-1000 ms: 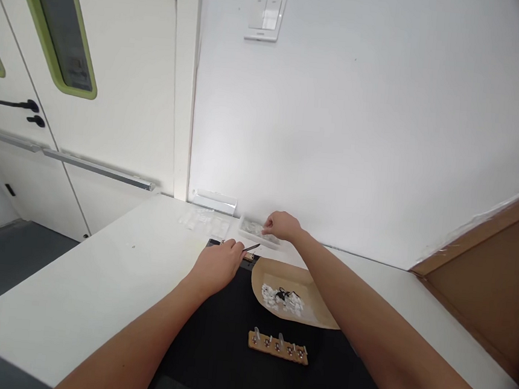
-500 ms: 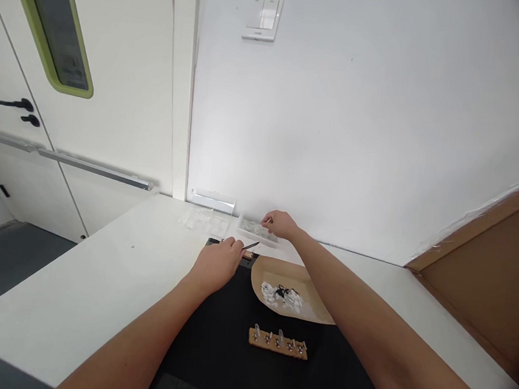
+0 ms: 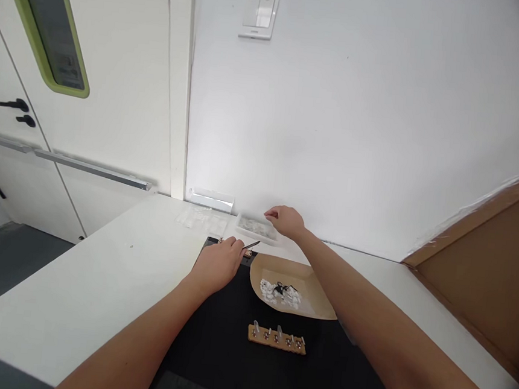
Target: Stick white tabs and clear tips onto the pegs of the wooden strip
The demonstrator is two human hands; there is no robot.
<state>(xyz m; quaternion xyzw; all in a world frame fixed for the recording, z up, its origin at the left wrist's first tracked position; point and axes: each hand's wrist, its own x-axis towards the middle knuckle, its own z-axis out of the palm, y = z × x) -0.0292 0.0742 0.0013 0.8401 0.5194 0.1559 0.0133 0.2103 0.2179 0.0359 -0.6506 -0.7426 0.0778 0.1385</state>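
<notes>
Both bare arms (image 3: 367, 310) stretch forward; the left hand (image 3: 221, 262) is curled palm-down, the right hand (image 3: 287, 222) (slightly farther out) has its fingertips (image 3: 273, 212) bunched.

Pointed tool (image 3: 251, 246): slim, dark; slanted, tip up and rightward, other end hidden in the left hand (image 3: 221, 262). Shallow rectangular tray (image 3: 255, 238): translucent plastic, uncovered, level, just beyond the tool; contents, small clear pieces (image 3: 254, 225), loosely heaped, individually indistinct.
</notes>
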